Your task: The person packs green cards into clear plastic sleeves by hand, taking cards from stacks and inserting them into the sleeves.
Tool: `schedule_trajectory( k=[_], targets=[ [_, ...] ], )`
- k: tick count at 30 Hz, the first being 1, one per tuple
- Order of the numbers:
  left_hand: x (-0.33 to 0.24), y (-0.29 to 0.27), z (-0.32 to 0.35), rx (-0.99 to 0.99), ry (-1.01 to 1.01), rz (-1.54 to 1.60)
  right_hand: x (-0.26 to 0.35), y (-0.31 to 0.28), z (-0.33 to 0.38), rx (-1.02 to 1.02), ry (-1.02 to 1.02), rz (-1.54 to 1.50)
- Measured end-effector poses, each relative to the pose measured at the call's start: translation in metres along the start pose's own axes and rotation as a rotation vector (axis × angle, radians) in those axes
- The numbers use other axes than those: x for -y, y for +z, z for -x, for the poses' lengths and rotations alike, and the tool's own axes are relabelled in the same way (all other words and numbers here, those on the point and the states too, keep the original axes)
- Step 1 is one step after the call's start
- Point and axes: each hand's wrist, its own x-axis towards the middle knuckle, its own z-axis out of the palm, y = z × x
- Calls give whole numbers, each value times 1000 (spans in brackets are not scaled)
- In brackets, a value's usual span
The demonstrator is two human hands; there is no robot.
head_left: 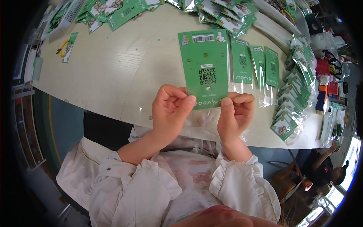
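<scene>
- White ruffled sleeves gather around the 2 forearms, close to the near edge of the table.
- The left hand pinches a green card at its lower left corner, between thumb and bent fingers.
- The right hand grasps the same card at its lower right corner, thumb on the printed face, fingers curled.
- The card stands between the 2 hands, in front of the body and over the pale table; its face has a barcode at the top, a square code lower down and a small round hole beneath.
- Just right of it, 3 green sleeved cards lie in a row.
- Farther right, green-and-white packets in clear wrapping overlap in a long line.
- Off to the left, a yellow-handled tool lies against a narrow card.
- At the far side are 2 heaps: loose cards and glossy packs.
- Beyond the table's right end, a co-worker in dark clothing raises an arm.
</scene>
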Motion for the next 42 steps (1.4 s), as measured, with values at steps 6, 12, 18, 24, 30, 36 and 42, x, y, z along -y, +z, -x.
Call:
schedule_trajectory(
  k=[6,12,18,24,30,36,42],
  targets=[
    [0,-1,1,0,-7,-8,-1,-5,-3,18,46,-53],
    [-3,0,1,9,-8,-30,-1,-6,-3,23,68,-37],
    [-2,1,0,22,-7,22,4,-5,-4,14,81,87],
    [-12,-8,-14,62,-257,182,8,-6,-5,122,109,135],
    [-18,-8,-26,65,-406,122,6,-3,-9,201,179,280],
    [-10,-11,-19,24,-312,-57,3,-3,-12,204,19,380],
    [-9,-5,-17,-11,-243,-3,2,-1,-15,257,-389,692]
  ],
)
